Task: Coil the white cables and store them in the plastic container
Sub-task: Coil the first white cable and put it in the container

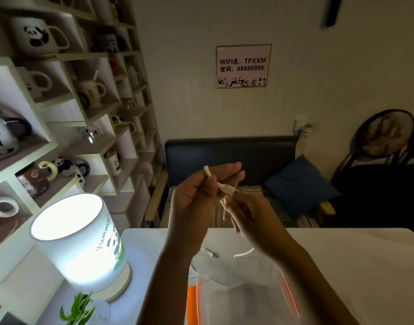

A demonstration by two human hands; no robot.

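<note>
- Currently both hands are raised above the tabletop (342, 254), working 1 white cable (221, 187) mid-coil
- Left hand (196, 193) is closed around the cable, a plug end poking above its fingers
- Right hand (250, 219) pinches the other connector
- Clear plastic container (288, 287) sits below; next, judging by this, finish the loops, then lower them in

We see the left hand (196, 195) and right hand (250, 219) pinching a thin white cable (221, 186) above a clear plastic container with orange trim (194, 299), beside a glowing cylindrical lamp (84, 242).
</note>
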